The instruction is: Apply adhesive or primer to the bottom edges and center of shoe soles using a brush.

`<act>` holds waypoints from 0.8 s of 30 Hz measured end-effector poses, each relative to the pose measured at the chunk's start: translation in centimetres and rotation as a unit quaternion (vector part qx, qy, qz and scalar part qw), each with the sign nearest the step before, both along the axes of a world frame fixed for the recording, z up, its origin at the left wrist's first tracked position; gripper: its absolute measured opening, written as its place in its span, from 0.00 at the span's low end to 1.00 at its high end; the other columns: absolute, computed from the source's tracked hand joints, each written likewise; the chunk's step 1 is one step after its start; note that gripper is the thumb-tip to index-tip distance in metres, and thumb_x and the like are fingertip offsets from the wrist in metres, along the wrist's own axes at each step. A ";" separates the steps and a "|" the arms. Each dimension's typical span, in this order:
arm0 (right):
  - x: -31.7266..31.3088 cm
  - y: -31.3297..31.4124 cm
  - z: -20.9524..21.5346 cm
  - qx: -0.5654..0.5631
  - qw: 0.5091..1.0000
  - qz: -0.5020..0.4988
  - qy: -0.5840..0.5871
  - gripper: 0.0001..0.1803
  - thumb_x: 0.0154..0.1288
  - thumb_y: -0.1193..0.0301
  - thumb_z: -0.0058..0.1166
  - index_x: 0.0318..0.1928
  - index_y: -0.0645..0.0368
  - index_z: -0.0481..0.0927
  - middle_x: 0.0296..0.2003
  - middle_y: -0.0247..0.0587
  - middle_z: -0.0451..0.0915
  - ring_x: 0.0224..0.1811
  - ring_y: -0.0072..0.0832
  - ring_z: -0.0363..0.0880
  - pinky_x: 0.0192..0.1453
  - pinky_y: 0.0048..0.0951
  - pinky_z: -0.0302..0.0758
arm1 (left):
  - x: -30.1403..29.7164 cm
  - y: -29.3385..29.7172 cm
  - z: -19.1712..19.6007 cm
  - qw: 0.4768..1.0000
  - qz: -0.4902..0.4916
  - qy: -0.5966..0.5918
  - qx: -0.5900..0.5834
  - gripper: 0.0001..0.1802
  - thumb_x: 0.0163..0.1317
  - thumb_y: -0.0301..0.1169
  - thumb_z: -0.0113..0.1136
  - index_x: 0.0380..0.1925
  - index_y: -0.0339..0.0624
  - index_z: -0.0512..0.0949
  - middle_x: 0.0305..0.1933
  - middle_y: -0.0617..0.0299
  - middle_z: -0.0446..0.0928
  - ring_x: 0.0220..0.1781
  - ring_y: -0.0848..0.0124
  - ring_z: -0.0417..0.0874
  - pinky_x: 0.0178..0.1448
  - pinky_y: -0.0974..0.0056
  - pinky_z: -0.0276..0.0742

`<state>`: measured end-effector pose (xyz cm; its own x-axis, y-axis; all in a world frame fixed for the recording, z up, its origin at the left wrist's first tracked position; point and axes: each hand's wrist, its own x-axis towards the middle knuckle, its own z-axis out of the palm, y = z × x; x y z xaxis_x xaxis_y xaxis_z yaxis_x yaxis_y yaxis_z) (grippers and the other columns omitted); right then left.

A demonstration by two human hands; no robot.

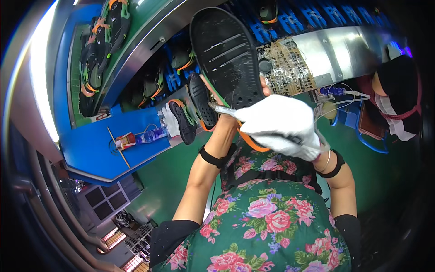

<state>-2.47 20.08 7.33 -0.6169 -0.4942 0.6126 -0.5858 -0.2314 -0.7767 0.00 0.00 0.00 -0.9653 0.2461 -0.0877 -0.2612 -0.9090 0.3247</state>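
Sole facing me, a black clog [229, 54] is held up in front of my body, with green and orange parts along its edges. My left hand [226, 124] grips it from behind, fingertips showing at the right edge; most of that hand is hidden. My right hand [281, 120], in a white knitted glove, is closed around a slim grey metal-looking tool [223, 110]. The tool's tip reaches the lower left edge of the clog; its exact kind cannot be made out. Two more black clogs, one nearer [202, 102] and one farther left [182, 122], stand beside the held one.
A metal-edged line carries blue holders [312, 17] and more clogs [183, 59]. On the blue table [90, 147] are a plastic bottle [153, 135], a stick [118, 147] and white gloves [170, 120]. Thin hoses [349, 95] hang at right, near another person [398, 90].
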 end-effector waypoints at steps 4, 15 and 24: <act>0.1 0.4 -0.6 0.021 0.999 -0.027 -0.019 0.20 0.65 0.81 0.70 0.57 0.55 0.93 0.56 0.46 0.93 0.52 0.43 0.93 0.60 0.42 0.87 | -0.5 -0.1 0.6 0.998 0.037 0.008 -0.053 0.77 0.48 0.99 0.31 0.66 0.34 0.76 0.50 0.41 0.85 0.49 0.50 0.91 0.53 0.46 0.92; 0.8 1.2 -1.3 0.045 0.996 -0.037 0.062 0.19 0.65 0.76 0.72 0.57 0.55 0.92 0.55 0.41 0.93 0.53 0.39 0.92 0.55 0.37 0.89 | -2.2 -0.9 0.4 0.998 0.038 0.041 -0.042 0.69 0.48 0.88 0.66 0.61 0.26 0.73 0.53 0.46 0.78 0.56 0.53 0.82 0.62 0.48 0.86; 0.7 1.9 -1.0 0.043 0.998 -0.043 0.024 0.16 0.60 0.79 0.74 0.49 0.55 0.94 0.53 0.45 0.94 0.51 0.41 0.94 0.54 0.38 0.89 | -3.1 -1.2 1.4 0.995 0.094 0.039 -0.021 0.81 0.38 1.00 0.42 0.68 0.34 0.73 0.49 0.40 0.84 0.47 0.45 0.89 0.51 0.42 0.89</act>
<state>-1.77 21.97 6.36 -0.6296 -0.4928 0.6007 -0.6377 -0.1138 -0.7618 -3.09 -1.15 1.40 -0.9981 0.0585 -0.0175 -0.0608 -0.9244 0.3764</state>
